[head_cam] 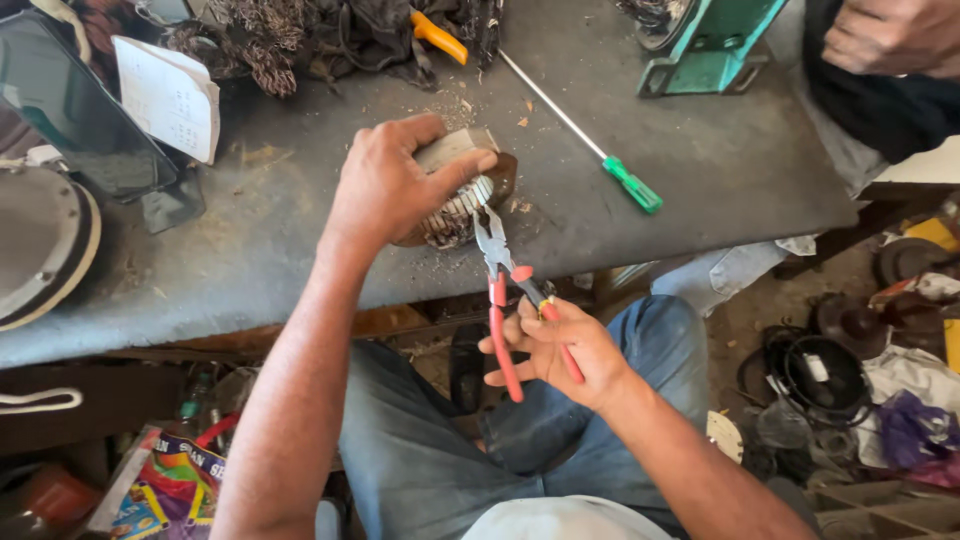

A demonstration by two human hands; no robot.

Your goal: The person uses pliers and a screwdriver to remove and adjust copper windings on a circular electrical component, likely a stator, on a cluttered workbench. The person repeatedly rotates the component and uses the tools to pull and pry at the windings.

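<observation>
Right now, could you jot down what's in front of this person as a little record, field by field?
Setting: worn dark workbench, cluttered floor below
Left hand: pressed on top of a round wound motor part at the bench edge
Right hand: holds red-handled pliers, jaws open at the part's windings
On the bench: green-handled screwdriver, tangle of dark wire, green metal stand, white paper
Other person: a hand at the top right corner

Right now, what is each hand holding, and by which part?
Right hand grips red-handled pliers by the handles; left hand clamps the wound motor stator from above.
</observation>
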